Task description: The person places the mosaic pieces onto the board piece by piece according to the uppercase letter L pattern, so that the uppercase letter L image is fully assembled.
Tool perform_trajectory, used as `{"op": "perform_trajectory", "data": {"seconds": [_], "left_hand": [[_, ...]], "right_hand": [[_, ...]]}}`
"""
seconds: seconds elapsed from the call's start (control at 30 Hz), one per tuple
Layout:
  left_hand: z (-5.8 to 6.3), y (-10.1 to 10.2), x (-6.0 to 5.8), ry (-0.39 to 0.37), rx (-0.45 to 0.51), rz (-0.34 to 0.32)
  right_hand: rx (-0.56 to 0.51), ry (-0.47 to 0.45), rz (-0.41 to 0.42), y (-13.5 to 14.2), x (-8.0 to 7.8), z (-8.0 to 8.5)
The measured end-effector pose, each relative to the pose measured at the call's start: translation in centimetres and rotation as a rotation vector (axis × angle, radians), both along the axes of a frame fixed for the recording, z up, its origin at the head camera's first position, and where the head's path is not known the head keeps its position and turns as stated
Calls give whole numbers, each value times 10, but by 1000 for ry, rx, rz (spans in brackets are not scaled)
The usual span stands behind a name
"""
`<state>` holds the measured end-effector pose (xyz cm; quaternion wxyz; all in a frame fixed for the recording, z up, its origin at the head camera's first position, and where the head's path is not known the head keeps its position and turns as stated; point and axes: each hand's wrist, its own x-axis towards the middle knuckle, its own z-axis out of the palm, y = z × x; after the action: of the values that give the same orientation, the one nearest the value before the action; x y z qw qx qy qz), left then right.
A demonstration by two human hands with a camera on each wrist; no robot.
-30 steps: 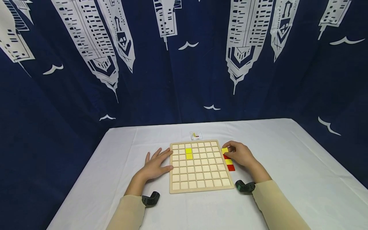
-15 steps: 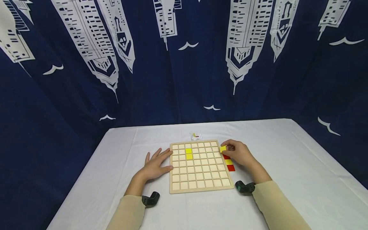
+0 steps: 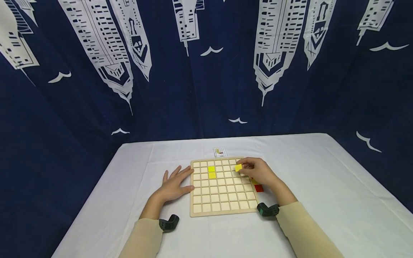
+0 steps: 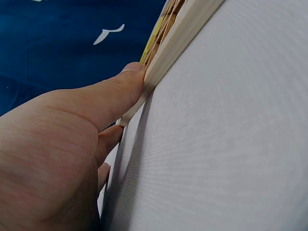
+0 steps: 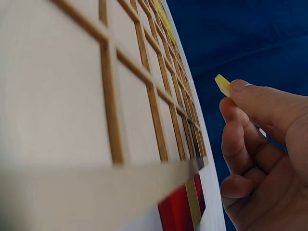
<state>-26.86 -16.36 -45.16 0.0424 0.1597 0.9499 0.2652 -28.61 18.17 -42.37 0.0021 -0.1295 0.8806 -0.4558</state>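
Note:
A square wooden grid board [image 3: 224, 188] lies on the white table. My left hand [image 3: 173, 187] rests at its left edge with fingers spread, thumb and fingertips touching the frame. Over the upper right of the board, my right hand [image 3: 259, 171] pinches a yellow square tile [image 3: 238, 167] between thumb and fingers. The right wrist view shows this tile [image 5: 223, 85] held clear above the board. Two yellow tiles [image 3: 212, 175] sit one below the other in the grid's upper left part. Beside the board's right edge lie red and yellow tiles [image 3: 259, 188], partly hidden by the right hand.
Behind the board lies a small printed card [image 3: 220, 152] with a grid pattern. A dark blue curtain [image 3: 200, 89] with white buildings and birds hangs behind the table [image 3: 155, 157]. Each wrist wears a black camera [image 3: 267, 209].
My right hand has lifted the yellow tile from the column at the board's right side and carried it left over the grid. The left hand has stayed in place.

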Motion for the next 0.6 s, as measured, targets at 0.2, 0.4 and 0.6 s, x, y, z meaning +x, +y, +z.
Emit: {"op": "perform_trajectory", "data": {"seconds": [0.2, 0.4, 0.6], "left_hand": [[0, 0, 0, 2, 2, 0], [0, 0, 0, 7, -2, -3], [-1, -1, -1, 8, -5, -4]], "right_hand": [[19, 9, 43, -14, 4, 3], [33, 13, 104, -27, 9, 3], [44, 24, 145, -39, 11, 1]]}}
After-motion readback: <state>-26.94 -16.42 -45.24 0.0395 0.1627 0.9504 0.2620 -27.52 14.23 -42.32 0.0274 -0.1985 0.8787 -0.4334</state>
